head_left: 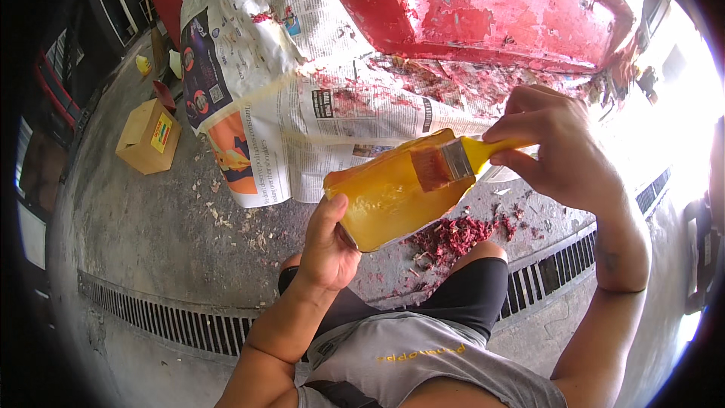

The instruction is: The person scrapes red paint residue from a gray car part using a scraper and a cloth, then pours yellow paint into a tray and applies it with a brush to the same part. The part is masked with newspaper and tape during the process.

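My left hand (331,245) grips the near left corner of a shallow open container (377,219), tilted toward me, with a yellow, glossy substance inside. Thumb on its rim, the fingers go out of sight underneath. My right hand (555,143) is closed round the yellow handle of a paintbrush (457,160). The brush's reddish-brown bristles lie over the right part of the container, seemingly touching its inside. Beyond them stands a large red panel (491,15) with peeling paint and pale bare patches.
Newspaper sheets (302,106) with red paint flakes cover the area below the panel. A heap of red scrapings (453,242) lies on the concrete floor. A cardboard box (149,136) stands at the left. A slotted drain grate (174,316) crosses the floor near my legs.
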Demonstrator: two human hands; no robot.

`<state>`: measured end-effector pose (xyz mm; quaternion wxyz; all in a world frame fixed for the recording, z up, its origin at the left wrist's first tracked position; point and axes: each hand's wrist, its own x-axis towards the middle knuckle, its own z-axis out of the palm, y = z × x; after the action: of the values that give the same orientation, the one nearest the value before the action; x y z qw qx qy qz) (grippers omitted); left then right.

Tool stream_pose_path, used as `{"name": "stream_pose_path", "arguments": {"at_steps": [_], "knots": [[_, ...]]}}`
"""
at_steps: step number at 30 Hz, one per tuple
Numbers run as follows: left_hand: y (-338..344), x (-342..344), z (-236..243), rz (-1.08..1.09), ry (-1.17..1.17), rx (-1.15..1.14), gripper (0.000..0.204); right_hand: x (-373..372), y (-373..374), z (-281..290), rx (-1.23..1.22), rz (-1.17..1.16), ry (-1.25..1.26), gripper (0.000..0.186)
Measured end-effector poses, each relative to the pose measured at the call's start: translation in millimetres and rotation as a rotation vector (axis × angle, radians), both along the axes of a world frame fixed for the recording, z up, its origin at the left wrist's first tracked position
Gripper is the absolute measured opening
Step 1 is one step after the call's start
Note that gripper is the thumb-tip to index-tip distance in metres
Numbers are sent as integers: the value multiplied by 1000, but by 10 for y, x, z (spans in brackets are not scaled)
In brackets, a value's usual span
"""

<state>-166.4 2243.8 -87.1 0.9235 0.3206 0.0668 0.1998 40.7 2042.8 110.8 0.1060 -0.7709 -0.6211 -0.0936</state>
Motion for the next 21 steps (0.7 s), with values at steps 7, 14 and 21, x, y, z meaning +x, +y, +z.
{"name": "stream_pose_path", "arguments": {"at_steps": [7,14,21], "knots": [[-130,162,33,-45,45,62,66,62,212,-81,-296,83,-189,20],[-146,153,-2,-51,64,-3,64,393,-125,-400,-15,-70,559,24],[-215,258,33,-30,12,-23,66,547,-421,-777,188,-107,953,30]]}}
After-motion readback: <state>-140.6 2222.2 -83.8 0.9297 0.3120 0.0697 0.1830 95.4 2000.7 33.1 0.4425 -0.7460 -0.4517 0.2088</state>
